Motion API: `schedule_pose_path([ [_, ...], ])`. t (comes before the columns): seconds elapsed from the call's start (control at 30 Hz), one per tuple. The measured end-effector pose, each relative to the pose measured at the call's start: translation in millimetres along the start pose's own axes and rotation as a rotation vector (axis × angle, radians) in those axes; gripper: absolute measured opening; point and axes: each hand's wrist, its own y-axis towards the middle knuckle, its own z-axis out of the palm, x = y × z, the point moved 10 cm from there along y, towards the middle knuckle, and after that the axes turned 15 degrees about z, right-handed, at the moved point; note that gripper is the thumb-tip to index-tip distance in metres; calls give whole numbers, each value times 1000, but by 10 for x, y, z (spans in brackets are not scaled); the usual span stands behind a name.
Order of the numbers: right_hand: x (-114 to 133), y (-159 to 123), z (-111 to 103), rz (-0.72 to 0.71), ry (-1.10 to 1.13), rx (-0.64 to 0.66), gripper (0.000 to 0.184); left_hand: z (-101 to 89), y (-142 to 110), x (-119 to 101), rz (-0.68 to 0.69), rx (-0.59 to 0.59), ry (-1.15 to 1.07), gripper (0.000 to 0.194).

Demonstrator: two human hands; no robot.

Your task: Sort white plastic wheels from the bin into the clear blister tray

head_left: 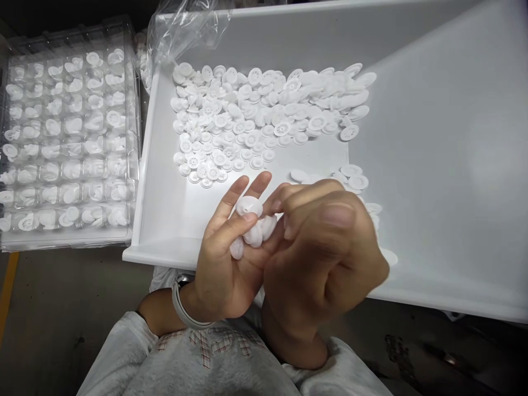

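Observation:
My left hand [226,275] is palm up, holding several small white plastic gears [254,235]. Its thumb presses on one round gear [249,205] with a finely ridged rim, near the fingertips. Close to the camera, my right hand [325,258] is closed, with curled fingers beside the left hand's fingers and gears. Its fingertips are partly hidden, so whatever they pinch cannot be made out. Both hands are over the front part of a large white tray [160,192]. A pile of loose white gears [247,115], some showing spoked holes, lies toward the back.
Left of the tray stands a stack of clear compartment trays [131,165] with white parts in the pockets. A crumpled clear plastic bag [173,33] hangs over the back left corner. A few more gears [350,177] lie near the right hand. The tray's front lip [160,256] faces me.

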Motion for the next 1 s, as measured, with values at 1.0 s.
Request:
schedule_pose_path([
  [1.0,-214,243,-252,114,-282,130,14,146,32,-104,65,216,25,41],
])
